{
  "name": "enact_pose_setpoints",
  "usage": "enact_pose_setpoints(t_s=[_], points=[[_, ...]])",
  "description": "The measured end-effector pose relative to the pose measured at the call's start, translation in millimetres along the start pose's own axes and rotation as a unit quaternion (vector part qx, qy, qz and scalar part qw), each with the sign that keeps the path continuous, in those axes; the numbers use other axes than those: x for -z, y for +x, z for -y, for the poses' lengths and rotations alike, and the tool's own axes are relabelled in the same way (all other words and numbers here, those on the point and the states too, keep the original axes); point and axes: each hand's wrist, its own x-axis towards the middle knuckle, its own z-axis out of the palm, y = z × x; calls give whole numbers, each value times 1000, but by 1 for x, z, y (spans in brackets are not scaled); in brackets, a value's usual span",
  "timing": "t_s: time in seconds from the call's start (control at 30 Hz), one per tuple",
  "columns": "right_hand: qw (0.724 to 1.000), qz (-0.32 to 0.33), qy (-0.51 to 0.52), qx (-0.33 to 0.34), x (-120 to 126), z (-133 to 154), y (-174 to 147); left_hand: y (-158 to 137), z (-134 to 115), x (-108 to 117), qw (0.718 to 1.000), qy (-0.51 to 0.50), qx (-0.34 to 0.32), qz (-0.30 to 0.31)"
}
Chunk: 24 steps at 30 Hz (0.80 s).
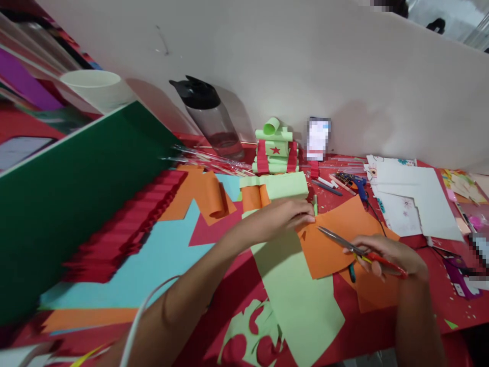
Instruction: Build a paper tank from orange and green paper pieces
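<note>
My right hand is wrapped round a pair of scissors with red and yellow handles. Its blades point left across a sheet of orange paper. At the upper left corner of that sheet, my left hand pinches the paper between closed fingertips. Beneath both lies a long light green sheet. Just beyond my left hand are a folded light green piece and a rolled orange strip. More orange paper sits under my right hand.
A green board leans at the left beside pleated red paper. A bottle, a green paper model and a phone stand at the wall. A blue glue gun and white card lie right. Cut green scraps lie in front.
</note>
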Motion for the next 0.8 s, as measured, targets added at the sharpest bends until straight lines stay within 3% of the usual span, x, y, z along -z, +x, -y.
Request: enact_pose_setpoints(t_s=[0.07, 0.2, 0.33, 0.43, 0.57, 0.7, 0.8], points=[[1000, 11, 28, 5, -3, 4, 5, -2, 0, -7, 998, 69, -12, 3], [993, -8, 84, 78, -9, 6, 16, -5, -2, -18, 983, 183, 6, 1], [995, -9, 92, 45, -13, 3, 25, 0, -3, -25, 969, 241, 29, -32], [996, -20, 89, 16, -13, -1, 29, 7, 0, -27, 973, 201, 52, -96], [997, -43, 65, 14, -9, -4, 27, 11, 3, -25, 979, 74, 86, -171], [998, -56, 22, 13, -5, -6, 22, 11, 7, -20, 979, -43, 102, -170], [999, -42, 5, 0, -3, -6, 22, 11, 9, -18, 980, -26, 97, -173]])
